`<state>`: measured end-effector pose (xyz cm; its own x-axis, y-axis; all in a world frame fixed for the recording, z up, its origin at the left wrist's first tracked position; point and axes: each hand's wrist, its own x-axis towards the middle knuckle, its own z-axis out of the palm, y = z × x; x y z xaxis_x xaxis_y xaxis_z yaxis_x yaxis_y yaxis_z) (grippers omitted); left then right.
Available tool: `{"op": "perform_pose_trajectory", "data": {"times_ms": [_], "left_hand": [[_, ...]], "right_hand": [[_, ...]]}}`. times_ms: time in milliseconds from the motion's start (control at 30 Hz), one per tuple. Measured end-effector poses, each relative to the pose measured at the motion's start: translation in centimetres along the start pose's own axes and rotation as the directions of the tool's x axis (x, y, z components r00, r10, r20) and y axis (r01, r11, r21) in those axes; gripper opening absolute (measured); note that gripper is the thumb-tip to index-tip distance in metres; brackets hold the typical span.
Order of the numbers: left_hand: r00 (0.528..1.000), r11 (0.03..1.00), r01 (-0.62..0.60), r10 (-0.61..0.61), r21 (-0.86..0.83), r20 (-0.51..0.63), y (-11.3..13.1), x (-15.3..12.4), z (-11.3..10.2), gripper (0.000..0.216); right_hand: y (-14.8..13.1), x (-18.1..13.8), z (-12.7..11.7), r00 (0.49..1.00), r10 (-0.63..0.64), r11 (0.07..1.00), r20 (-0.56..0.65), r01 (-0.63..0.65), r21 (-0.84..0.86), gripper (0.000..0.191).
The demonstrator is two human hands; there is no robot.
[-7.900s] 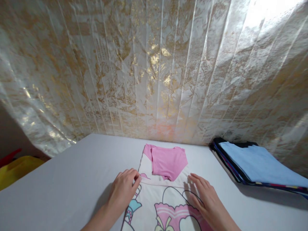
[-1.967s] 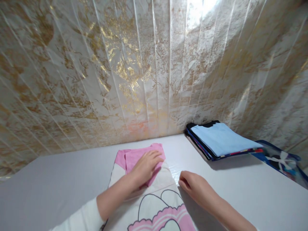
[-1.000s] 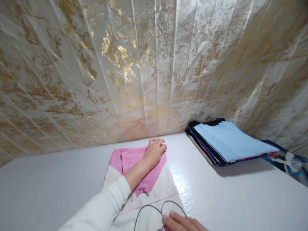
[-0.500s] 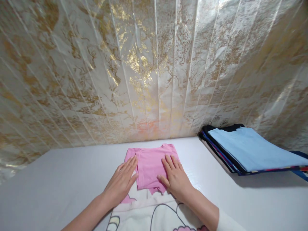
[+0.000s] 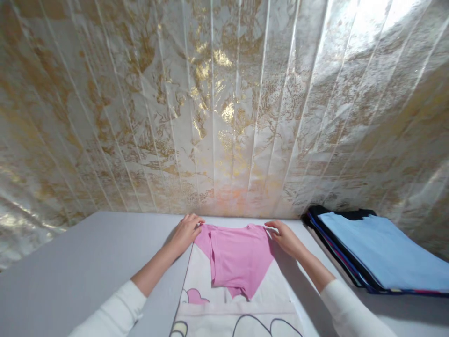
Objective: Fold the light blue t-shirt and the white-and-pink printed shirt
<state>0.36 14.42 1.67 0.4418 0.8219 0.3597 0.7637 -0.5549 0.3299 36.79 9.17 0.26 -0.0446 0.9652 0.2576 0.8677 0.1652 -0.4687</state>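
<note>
A white shirt with pink shoulders and sleeves [image 5: 242,257] lies face up on the table, its pink sleeves folded inward over the white body and its lower part turned up, showing cartoon outlines. My left hand [image 5: 185,232] is at the top left corner, fingers curled together on the pink cloth. At the top right corner my right hand [image 5: 286,238] pinches the pink edge between thumb and fingers. The exact grip of the left fingertips is partly hidden.
A stack of folded clothes stands on the right, with a light blue shirt [image 5: 382,252] on top and dark ones beneath. The white table [image 5: 87,267] meets a shiny gold and silver patterned wall covering [image 5: 224,117] at the back.
Both hands have moved from lying flat on the folded sleeves to the shirt's upper corners. More of the pink shoulders and white body now shows. The view has shifted slightly.
</note>
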Motion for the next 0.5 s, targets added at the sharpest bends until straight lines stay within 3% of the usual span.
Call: {"op": "perform_pose_trajectory", "data": {"times_ms": [133,300,500], "left_hand": [[0.999,0.998,-0.039,0.039,-0.051,0.009,-1.3,1.5,0.9,0.012],[0.998,0.992,-0.06,0.061,-0.108,0.01,-2.1,1.6,1.7,0.009],[0.997,0.982,-0.075,0.078,-0.173,0.012,-2.6,2.0,1.7,0.009]], "right_hand": [[0.8,2.2,-0.3,0.997,-0.061,0.996,0.057,0.058,0.063,0.028],[1.0,2.6,0.1,0.984,-0.14,0.985,0.107,0.127,0.119,0.024],[1.4,2.9,0.6,0.985,-0.143,0.984,0.096,0.131,0.122,0.02]]}}
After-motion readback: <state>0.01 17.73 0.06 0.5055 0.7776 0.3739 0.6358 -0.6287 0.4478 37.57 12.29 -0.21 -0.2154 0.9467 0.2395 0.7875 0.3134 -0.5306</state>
